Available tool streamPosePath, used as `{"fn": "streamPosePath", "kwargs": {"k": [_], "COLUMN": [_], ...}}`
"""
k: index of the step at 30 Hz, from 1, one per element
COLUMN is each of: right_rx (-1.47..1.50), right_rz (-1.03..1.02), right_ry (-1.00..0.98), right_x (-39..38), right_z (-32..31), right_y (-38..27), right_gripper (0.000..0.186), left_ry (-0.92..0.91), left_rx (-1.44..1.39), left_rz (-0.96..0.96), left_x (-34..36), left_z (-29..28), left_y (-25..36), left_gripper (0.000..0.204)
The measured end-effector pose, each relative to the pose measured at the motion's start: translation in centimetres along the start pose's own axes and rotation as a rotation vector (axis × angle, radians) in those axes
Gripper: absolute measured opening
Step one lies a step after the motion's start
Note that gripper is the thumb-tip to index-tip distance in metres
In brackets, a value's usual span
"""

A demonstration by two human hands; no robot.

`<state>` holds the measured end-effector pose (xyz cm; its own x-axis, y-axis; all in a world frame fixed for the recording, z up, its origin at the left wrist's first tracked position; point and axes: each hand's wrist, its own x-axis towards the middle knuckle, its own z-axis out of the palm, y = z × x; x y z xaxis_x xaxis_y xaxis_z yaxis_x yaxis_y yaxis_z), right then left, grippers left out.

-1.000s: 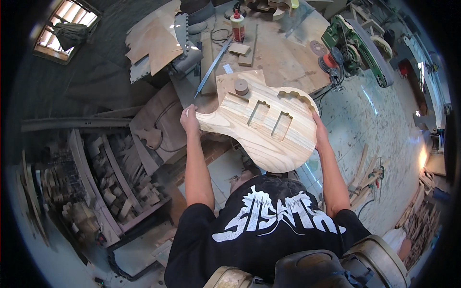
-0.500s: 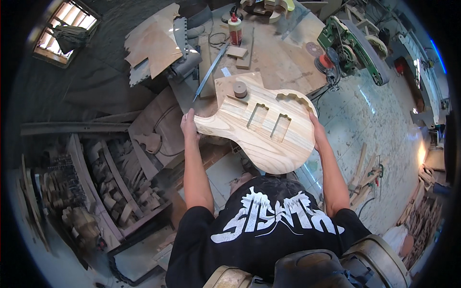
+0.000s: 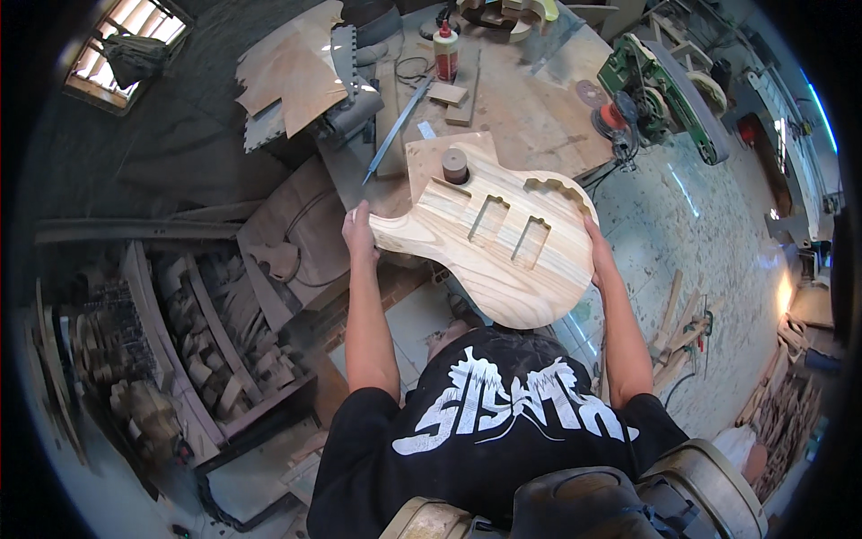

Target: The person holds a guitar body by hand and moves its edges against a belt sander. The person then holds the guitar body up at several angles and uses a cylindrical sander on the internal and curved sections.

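Observation:
A pale wooden electric guitar body (image 3: 503, 284) with two rectangular pockets and a curved cavity is held level between my hands. My left hand (image 3: 360, 230) is closed around its narrow neck end. On the wide right end, my right hand (image 3: 600, 251) grips the rim, with part of its fingers hidden by the wood. A brown sanding drum (image 3: 455, 164) stands upright in the curved cutaway on the body's far side; whether it touches the wood I cannot tell. Under the far edge of the body lies a flat square board (image 3: 429, 158).
The workbench (image 3: 530, 108) carries a red-and-white glue bottle (image 3: 445, 49), a blue strip (image 3: 395, 130) and small wood blocks (image 3: 447, 92). A green belt sander (image 3: 660, 99) and an orange-topped sander (image 3: 618, 111) are at far right. Wood scraps (image 3: 235, 359) fill a rack at left.
The whole picture has shifted slightly. Both hands keep their hold on the guitar body, which stays beside the drum with hardly any visible movement.

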<state>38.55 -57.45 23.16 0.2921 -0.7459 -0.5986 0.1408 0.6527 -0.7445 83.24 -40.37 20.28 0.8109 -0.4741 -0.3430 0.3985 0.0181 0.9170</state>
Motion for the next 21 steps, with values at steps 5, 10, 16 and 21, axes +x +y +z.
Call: {"fn": "streamPosePath", "kwargs": {"k": [5, 10, 16, 21], "right_rx": [0.014, -0.005, 0.000, -0.014], "right_rz": [0.011, 0.001, 0.012, -0.008], "right_ry": [-0.020, -0.015, -0.043, -0.005], "right_x": [-0.3, -0.4, -0.7, -0.2], "right_z": [-0.1, -0.2, 0.0, -0.7], "right_y": [0.0, 0.0, -0.1, -0.1], "right_gripper": [0.065, 0.065, 0.062, 0.061], "left_ry": [-0.015, -0.014, 0.002, 0.011], "left_rx": [0.020, 0.016, 0.051, 0.079], "left_rz": [0.002, -0.024, 0.005, 0.034], "left_x": [-0.2, 0.0, 0.4, -0.3], "left_z": [0.2, 0.1, -0.1, 0.5], "left_y": [-0.2, -0.5, -1.3, -0.7], "left_gripper": [0.026, 0.027, 0.025, 0.028]}}
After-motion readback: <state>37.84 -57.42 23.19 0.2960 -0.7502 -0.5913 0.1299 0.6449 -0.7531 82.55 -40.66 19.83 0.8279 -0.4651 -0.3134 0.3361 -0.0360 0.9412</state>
